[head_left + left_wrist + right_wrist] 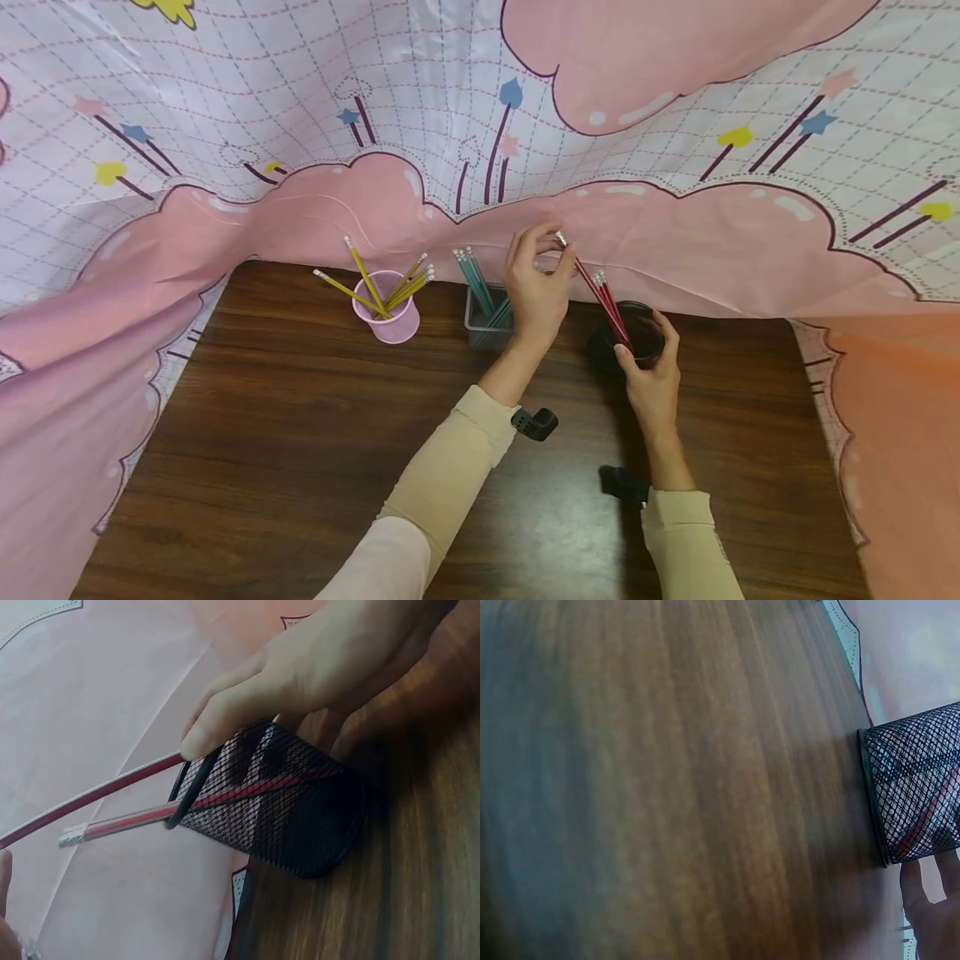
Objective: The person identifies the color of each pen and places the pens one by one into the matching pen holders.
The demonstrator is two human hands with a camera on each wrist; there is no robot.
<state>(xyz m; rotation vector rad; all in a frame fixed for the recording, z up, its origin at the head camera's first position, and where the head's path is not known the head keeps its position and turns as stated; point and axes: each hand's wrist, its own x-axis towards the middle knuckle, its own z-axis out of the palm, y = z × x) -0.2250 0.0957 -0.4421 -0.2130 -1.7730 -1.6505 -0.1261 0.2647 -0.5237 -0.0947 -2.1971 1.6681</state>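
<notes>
Near the back of the table my left hand (538, 290) pinches a red pencil (587, 277) close to its white eraser end. This pencil slants down to the rim of a round black mesh pencil cup (300, 832), beside the right thumb. My right hand (655, 379) grips the cup around its side, thumb at the rim and fingers on the far side. More red pencils (606, 292) stand in the cup, erasers up, and show through the mesh in the left wrist view. In the right wrist view, fingertips (913, 881) touch the mesh wall.
Left of the black cup is a clear square holder (487, 337) with several teal pencils (474, 279), partly behind my left hand. Farther left, a pink mesh cup (397, 329) holds several yellow pencils (360, 271). A patterned pink cloth (300, 225) hangs along the back of the dark wooden table (300, 433).
</notes>
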